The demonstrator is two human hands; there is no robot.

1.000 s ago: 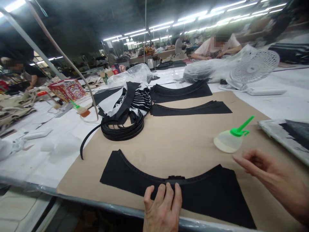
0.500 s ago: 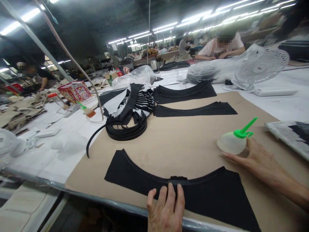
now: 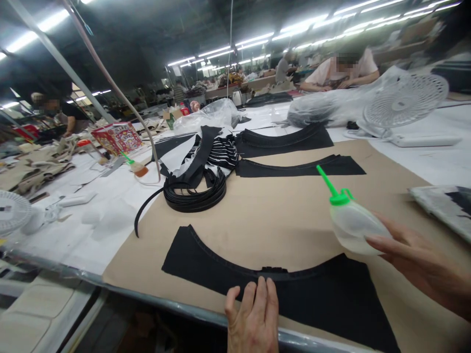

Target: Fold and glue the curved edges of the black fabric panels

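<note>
My right hand (image 3: 415, 264) grips a translucent squeeze bottle (image 3: 355, 228) by its base, thumb in front. The bottle is tilted, its green nozzle pointing up and to the left, above the brown sheet (image 3: 265, 211). My left hand (image 3: 253, 314) is open, fingertips resting on a black curved panel (image 3: 316, 294) close to the table's front edge. Right above those fingertips, a small dark notched strip (image 3: 274, 270) sits on the panel's curved edge. Further back lie similar black curved panels (image 3: 298, 168) and a coil of black strip (image 3: 195, 200).
Black and striped pieces (image 3: 221, 149) are heaped behind the coil. A white fan (image 3: 403, 105) stands back right, and a light tray (image 3: 434, 206) with dark stains lies on the right. Left are a second green-tipped bottle (image 3: 138, 169) and a patterned red box (image 3: 119, 137). Co-workers sit beyond.
The squeeze bottle has been lifted from the brown sheet by my right hand and tipped leftward. My left hand stays on the black panel. The view has shifted slightly.
</note>
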